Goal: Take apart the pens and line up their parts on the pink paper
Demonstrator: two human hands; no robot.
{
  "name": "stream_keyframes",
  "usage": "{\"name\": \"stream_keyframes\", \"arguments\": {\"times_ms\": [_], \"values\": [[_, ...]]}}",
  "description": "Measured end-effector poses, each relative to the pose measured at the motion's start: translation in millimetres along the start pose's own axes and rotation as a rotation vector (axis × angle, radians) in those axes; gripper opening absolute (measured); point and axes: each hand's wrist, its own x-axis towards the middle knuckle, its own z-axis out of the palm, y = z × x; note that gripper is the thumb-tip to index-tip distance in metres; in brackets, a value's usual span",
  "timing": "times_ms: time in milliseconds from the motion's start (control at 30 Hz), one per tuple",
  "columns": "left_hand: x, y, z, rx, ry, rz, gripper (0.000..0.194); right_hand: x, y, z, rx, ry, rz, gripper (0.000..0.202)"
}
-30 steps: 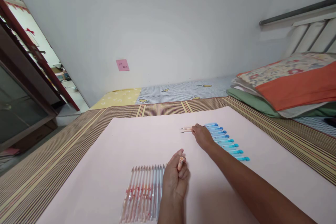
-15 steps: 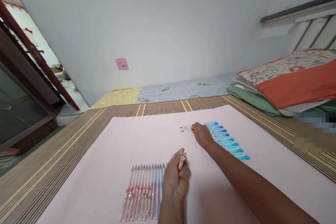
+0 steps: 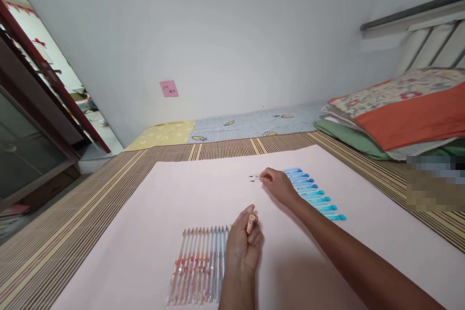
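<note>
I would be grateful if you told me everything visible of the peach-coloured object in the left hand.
The peach-coloured object shows as a short, slim cylinder with a round end and a smooth-looking surface, perhaps plastic. It points upward, leaning slightly right in the view. The curled fingers of the left hand hold it and hide its lower part, so its full length cannot be told. It sits right of the row of clear-barrelled pens.

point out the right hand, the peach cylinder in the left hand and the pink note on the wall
Right hand (image 3: 277, 185): head view, back of the hand.
Peach cylinder (image 3: 250, 224): head view, its exposed end.
Pink note (image 3: 169, 88): head view, middle of its face.
</note>
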Motion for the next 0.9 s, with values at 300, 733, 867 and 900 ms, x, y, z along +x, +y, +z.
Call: {"name": "stream_keyframes", "arguments": {"times_ms": [300,733,867,900], "values": [[16,-5,-8.1,-0.014,0.041,0.092,0.016,-94,-79,-31,1.030,-0.378,0.080,0.016],[28,-15,-20.0,0.038,0.112,0.214,0.017,-107,-93,8,1.017,-0.125,0.184,0.018],[28,-14,-19.0,0.061,0.158,0.203,0.016,-110,-95,6,1.020,-0.120,0.211,0.020],[27,-14,-18.2,0.067,0.164,0.204,0.017,-111,-94,7,1.021,-0.117,0.215,0.020]]}}
